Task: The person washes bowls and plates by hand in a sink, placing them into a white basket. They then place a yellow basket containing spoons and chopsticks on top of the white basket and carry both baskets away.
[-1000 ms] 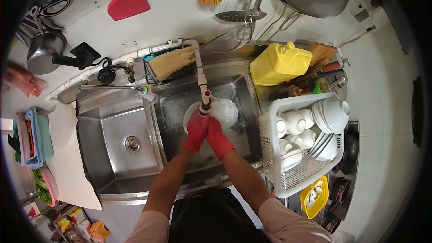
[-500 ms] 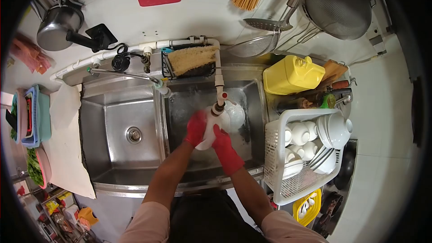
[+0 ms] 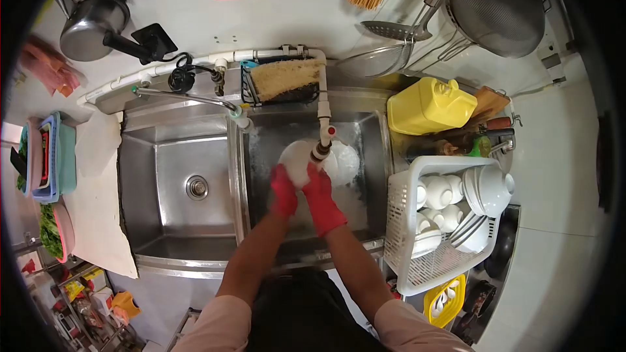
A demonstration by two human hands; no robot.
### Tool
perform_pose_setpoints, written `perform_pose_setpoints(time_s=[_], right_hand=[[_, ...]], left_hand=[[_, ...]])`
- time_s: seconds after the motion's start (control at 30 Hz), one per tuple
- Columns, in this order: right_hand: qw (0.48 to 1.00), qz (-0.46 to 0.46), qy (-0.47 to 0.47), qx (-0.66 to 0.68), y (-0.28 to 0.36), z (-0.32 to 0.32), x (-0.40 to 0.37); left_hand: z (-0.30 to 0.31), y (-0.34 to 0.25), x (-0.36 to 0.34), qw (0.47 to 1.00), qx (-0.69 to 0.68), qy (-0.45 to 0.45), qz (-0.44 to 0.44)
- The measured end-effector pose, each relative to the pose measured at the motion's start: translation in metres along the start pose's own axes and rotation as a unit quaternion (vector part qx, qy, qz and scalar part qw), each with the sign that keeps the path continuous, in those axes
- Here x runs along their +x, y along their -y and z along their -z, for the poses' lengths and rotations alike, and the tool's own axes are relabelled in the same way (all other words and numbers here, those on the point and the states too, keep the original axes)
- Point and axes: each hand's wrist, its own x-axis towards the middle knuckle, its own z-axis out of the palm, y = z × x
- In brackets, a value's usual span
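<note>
A round white dish (image 3: 297, 160) is between my two hands under the tap (image 3: 321, 150) in the right basin. My left hand (image 3: 283, 192), in a red glove, closes on the dish's lower left edge and is slightly blurred. On its lower right edge is my right hand (image 3: 319, 201), also gloved in red, with the fingers gripping the rim. Part of the dish is hidden by the tap. Just to the right, another white dish (image 3: 344, 161) lies in the basin among suds.
The left basin (image 3: 195, 215) has a drain. To the right stand a white basket (image 3: 407, 221) of bowls, a yellow jug (image 3: 427, 107) and a yellow tray (image 3: 445, 319). A sponge rack (image 3: 283, 85) sits behind the tap. Strainers (image 3: 497, 10) hang on the wall.
The dish has moved up and shows a rounder face. My left hand has moved down along its edge, and my right hand has shifted slightly left and down. The whole view has shifted slightly.
</note>
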Motion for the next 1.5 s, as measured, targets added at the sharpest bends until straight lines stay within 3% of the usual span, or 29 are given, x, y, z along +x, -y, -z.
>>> perform_pose_setpoints(time_s=[0.03, 0.1, 0.2, 0.23, 0.27, 0.3, 0.4, 0.43, 0.47, 0.5, 0.6, 0.67, 0.7, 0.77, 0.8, 0.83, 0.87, 0.97, 1.03, 1.07, 1.13, 1.17, 1.27, 1.3, 1.33, 1.4, 1.47, 1.5], right_hand=[[0.969, -0.110, 0.022, 0.220, 0.008, 0.005, -0.008], [0.984, -0.072, 0.000, 0.161, 0.012, 0.027, -0.013], [0.997, -0.060, -0.014, 0.055, 0.068, 0.072, -0.048], [0.997, -0.054, -0.014, 0.055, 0.096, 0.084, -0.067], [0.997, -0.049, -0.019, 0.054, 0.120, 0.095, -0.084], [0.999, -0.033, -0.024, 0.028, 0.139, 0.107, -0.099], [0.998, -0.008, -0.065, -0.019, 0.213, 0.158, -0.153], [0.988, 0.046, -0.118, -0.091, 0.230, 0.180, -0.166], [0.969, 0.095, -0.161, -0.159, 0.244, 0.204, -0.179], [0.972, 0.083, -0.170, -0.140, 0.263, 0.230, -0.190], [0.984, 0.042, -0.143, -0.096, 0.304, 0.317, -0.213], [0.958, -0.042, -0.030, -0.281, 0.330, 0.362, -0.217], [0.949, -0.108, -0.001, -0.297, 0.338, 0.366, -0.216], [0.901, -0.123, 0.144, -0.390, 0.314, 0.401, -0.201], [0.878, -0.151, 0.199, -0.409, 0.308, 0.403, -0.193], [0.839, -0.182, 0.270, -0.437, 0.303, 0.404, -0.181], [0.834, -0.169, 0.301, -0.431, 0.282, 0.412, -0.176], [0.803, -0.139, 0.356, -0.457, 0.219, 0.424, -0.160], [0.759, -0.127, 0.350, -0.535, 0.198, 0.409, -0.149], [0.764, -0.058, 0.326, -0.553, 0.184, 0.410, -0.146], [0.763, 0.080, 0.267, -0.583, 0.159, 0.410, -0.149], [0.760, 0.042, 0.240, -0.602, 0.160, 0.405, -0.153], [0.786, 0.193, 0.056, -0.585, 0.198, 0.351, -0.184], [0.820, 0.189, 0.013, -0.540, 0.220, 0.318, -0.191], [0.875, 0.205, -0.005, -0.438, 0.210, 0.292, -0.190], [0.952, 0.219, -0.033, -0.212, 0.189, 0.236, -0.191], [0.981, 0.126, 0.010, -0.147, 0.165, 0.176, -0.176], [0.984, 0.106, 0.028, -0.140, 0.134, 0.144, -0.161]], left_hand=[[0.031, 0.027, 0.027, 0.997, 0.060, -0.020, 0.046], [0.088, 0.079, 0.079, 0.973, 0.176, -0.044, 0.145], [0.086, 0.039, 0.022, 0.895, 0.441, -0.052, 0.041], [0.106, 0.057, 0.017, 0.804, 0.582, -0.097, -0.082], [0.133, 0.075, 0.013, 0.677, 0.695, -0.133, -0.202], [0.148, 0.085, 0.015, 0.614, 0.744, -0.128, -0.228], [0.188, 0.099, 0.034, 0.734, 0.669, -0.068, -0.093], [0.198, 0.103, 0.040, 0.767, 0.633, -0.070, -0.072], [0.203, 0.108, 0.043, 0.777, 0.624, -0.067, -0.057], [0.204, 0.105, 0.045, 0.751, 0.656, -0.059, -0.045], [0.195, 0.101, 0.049, 0.557, 0.830, 0.008, -0.036], [0.195, 0.102, 0.058, 0.381, 0.920, 0.086, -0.029], [0.195, 0.101, 0.064, 0.282, 0.950, 0.128, -0.029], [0.198, 0.099, 0.074, 0.112, 0.973, 0.197, -0.040], [0.200, 0.097, 0.080, 0.043, 0.972, 0.226, -0.047], [0.203, 0.096, 0.083, -0.005, 0.969, 0.243, -0.051], [0.203, 0.095, 0.082, -0.032, 0.966, 0.250, -0.052], [0.181, 0.080, 0.065, -0.074, 0.960, 0.265, -0.045], [0.155, 0.057, 0.035, -0.064, 0.958, 0.275, -0.047], [0.141, 0.045, 0.029, -0.060, 0.958, 0.277, -0.052], [0.135, 0.038, 0.034, -0.009, 0.955, 0.286, -0.078], [0.139, 0.041, 0.034, 0.016, 0.952, 0.293, -0.090], [0.160, 0.035, 0.031, 0.090, 0.940, 0.307, -0.114], [0.159, 0.025, 0.027, 0.091, 0.930, 0.319, -0.160], [0.154, 0.015, 0.021, 0.091, 0.920, 0.325, -0.201], [0.126, -0.004, 0.017, 0.096, 0.931, 0.317, -0.156], [0.124, -0.018, 0.033, 0.162, 0.891, 0.365, -0.216], [0.125, -0.027, 0.032, 0.228, 0.880, 0.351, -0.224]])
